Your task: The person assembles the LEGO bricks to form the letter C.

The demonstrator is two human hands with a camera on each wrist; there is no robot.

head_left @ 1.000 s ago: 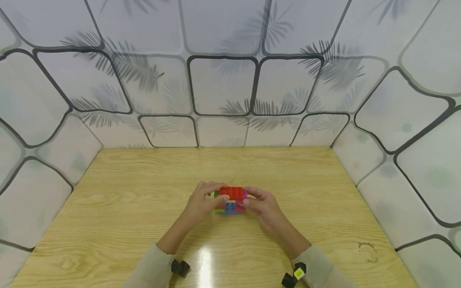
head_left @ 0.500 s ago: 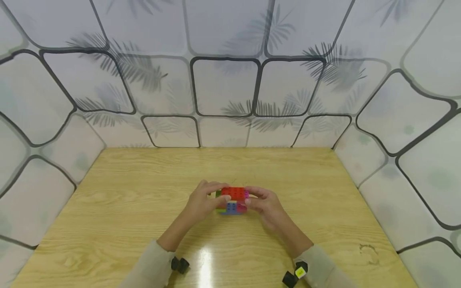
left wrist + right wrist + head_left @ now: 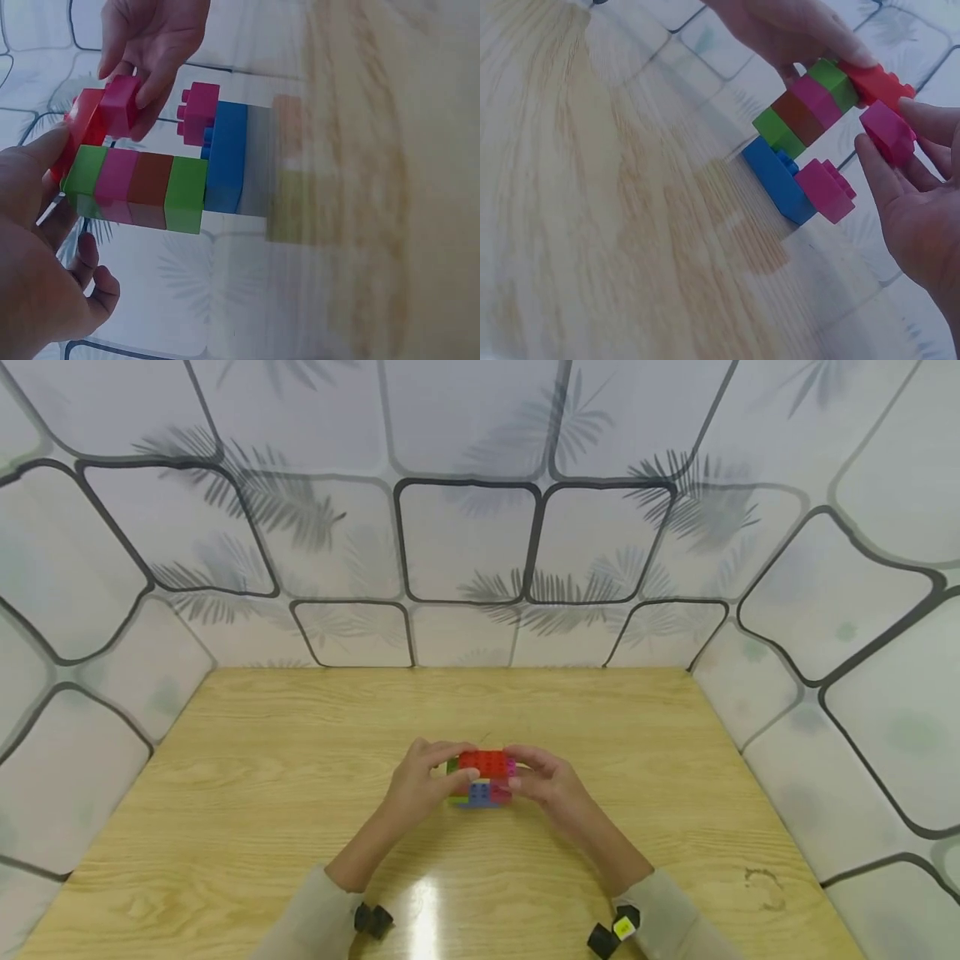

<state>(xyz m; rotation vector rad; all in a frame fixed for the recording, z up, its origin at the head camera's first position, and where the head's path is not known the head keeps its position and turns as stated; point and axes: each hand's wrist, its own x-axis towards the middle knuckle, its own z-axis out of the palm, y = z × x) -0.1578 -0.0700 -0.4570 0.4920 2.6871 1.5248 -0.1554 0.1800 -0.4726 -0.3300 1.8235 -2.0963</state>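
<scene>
A blue toy brick (image 3: 229, 154) lies on the table as the base of a small build. On its left end rises a column of green (image 3: 85, 176), pink, brown (image 3: 149, 191) and green bricks, and a pink brick (image 3: 826, 191) sits on its right end. Across the column's top lies a red brick (image 3: 491, 763), which my left hand (image 3: 420, 781) pinches by its left end between thumb and fingers. My right hand (image 3: 553, 789) pinches another pink brick (image 3: 889, 133) under the red brick's right end, with a gap down to the lower pink one.
The wooden table (image 3: 262, 802) spreads around the build on all sides. Patterned fabric walls (image 3: 465, 539) enclose it at the back, left and right. A dark curved mark (image 3: 765, 887) shows on the wood at the right.
</scene>
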